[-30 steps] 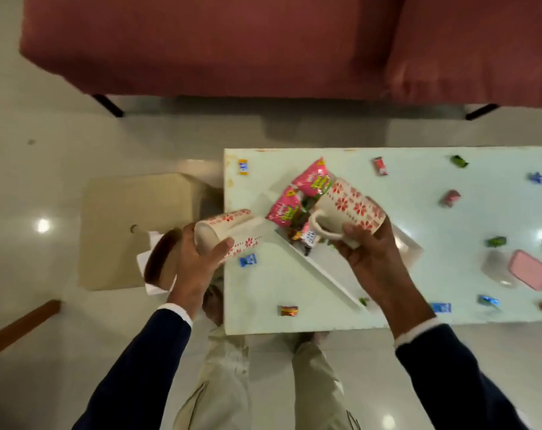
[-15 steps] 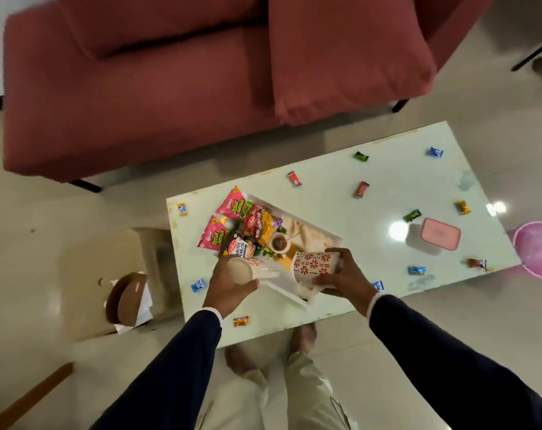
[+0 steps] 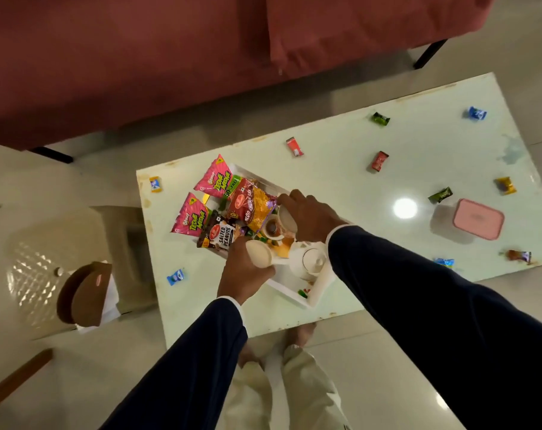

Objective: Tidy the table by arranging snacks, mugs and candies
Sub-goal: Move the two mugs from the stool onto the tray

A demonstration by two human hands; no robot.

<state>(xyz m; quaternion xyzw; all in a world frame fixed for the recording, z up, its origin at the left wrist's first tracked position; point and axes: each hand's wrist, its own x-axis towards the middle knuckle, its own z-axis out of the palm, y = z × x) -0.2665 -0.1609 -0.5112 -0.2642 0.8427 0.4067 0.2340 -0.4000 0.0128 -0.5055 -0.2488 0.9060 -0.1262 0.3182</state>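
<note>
A white tray [image 3: 289, 293] on the pale green table [image 3: 350, 193] holds two pink snack packets [image 3: 214, 179], an orange-red packet [image 3: 253, 202], a salted peanuts packet [image 3: 220, 234], a small filled cup [image 3: 272, 228] and a white teapot [image 3: 309, 262]. My left hand [image 3: 242, 271] grips a cream mug [image 3: 259, 256] over the tray's near part. My right hand [image 3: 310, 217] holds a second mug [image 3: 286, 219] over the tray, beside the small cup. Several wrapped candies lie scattered on the table, such as a red candy [image 3: 294, 146] and a blue candy [image 3: 175, 277].
A pink lidded box [image 3: 478, 218] sits at the table's right. A red sofa [image 3: 139, 57] stands behind the table. To the left a beige stool [image 3: 33, 274] carries a brown tissue holder [image 3: 85, 294]. My feet show under the near table edge.
Both hands carried the mugs from the table's near edge in over the tray. The view turned and moved closer to the table.
</note>
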